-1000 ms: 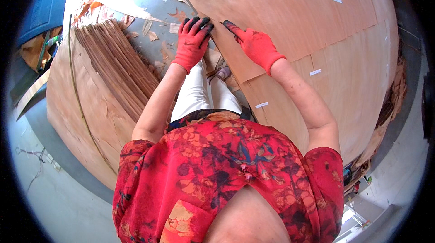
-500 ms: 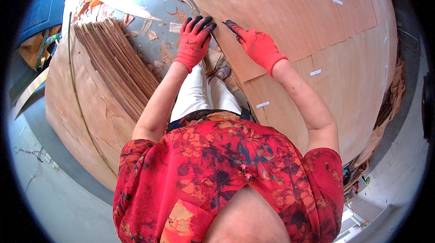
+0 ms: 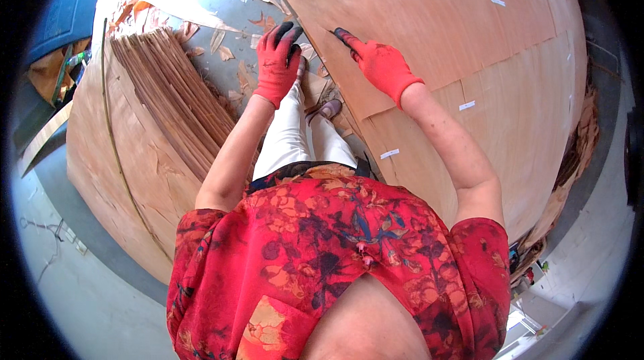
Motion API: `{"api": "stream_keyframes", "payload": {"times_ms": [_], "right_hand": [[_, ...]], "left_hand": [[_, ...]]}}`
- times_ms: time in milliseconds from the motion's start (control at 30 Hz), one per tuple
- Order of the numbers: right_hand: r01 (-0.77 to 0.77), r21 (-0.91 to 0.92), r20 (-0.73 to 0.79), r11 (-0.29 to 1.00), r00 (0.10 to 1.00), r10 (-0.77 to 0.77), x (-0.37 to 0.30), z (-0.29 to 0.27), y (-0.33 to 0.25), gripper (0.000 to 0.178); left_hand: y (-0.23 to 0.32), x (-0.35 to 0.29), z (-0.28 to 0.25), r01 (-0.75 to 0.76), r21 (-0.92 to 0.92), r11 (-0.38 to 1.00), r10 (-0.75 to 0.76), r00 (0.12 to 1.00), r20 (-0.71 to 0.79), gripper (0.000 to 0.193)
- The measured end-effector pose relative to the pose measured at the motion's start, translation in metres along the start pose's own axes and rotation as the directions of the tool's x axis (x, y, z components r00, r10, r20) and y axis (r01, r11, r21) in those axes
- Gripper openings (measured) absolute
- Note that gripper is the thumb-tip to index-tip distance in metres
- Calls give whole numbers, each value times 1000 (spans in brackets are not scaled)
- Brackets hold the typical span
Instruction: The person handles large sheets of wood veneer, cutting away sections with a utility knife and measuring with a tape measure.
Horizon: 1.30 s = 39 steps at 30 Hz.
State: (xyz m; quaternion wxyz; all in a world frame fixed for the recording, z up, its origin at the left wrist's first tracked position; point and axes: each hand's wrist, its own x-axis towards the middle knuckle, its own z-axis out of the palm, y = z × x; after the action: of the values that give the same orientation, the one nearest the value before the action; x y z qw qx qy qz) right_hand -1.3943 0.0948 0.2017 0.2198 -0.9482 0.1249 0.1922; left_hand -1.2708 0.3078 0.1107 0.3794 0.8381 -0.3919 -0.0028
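Note:
Wide, thin wood veneer sheets (image 3: 429,18) lie layered in front of me and to my right, with small white tape strips (image 3: 467,106) on them. My right hand (image 3: 382,65), in a red glove with dark fingertips, is over the veneer near its left edge. Its index finger stretches forward and the other fingers curl under; a thin dark tip shows just past the fingertip, but what it belongs to is hidden. Just left of the veneer's edge, my left hand (image 3: 278,58), gloved alike, hangs with fingers apart and nothing visible in it.
To my left stands a stack of brown veneer sheets (image 3: 171,91), with a long thin stick (image 3: 111,118) lying along its pale side. Torn veneer scraps (image 3: 218,38) litter the grey floor (image 3: 245,8) ahead. A blue panel (image 3: 64,14) is at the far left.
My left hand has drawn back slightly to the left, away from the veneer's edge, and its fingers have bent. My right hand has barely moved.

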Motion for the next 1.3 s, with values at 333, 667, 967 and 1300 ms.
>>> {"api": "stream_keyframes", "payload": {"times_ms": [333,667,967,1300], "right_hand": [[1,3,-40,1000,999,-1,0,7,1,54],[2,65,-23,998,1000,0,-3,8,5,51],[-21,56,-1,998,1000,21,-4,-1,-6,48],[-33,41,32,999,999,31,4,-2,-12,49]], "left_hand": [[39,-15,-14,106,-192,976,-66,977,204,40],[102,41,-137,-252,-436,864,86,927,-365,35],[169,60,-229,-705,-374,603,445,686,-575,34],[175,74,-235,-753,-367,545,494,643,-585,33]]}}
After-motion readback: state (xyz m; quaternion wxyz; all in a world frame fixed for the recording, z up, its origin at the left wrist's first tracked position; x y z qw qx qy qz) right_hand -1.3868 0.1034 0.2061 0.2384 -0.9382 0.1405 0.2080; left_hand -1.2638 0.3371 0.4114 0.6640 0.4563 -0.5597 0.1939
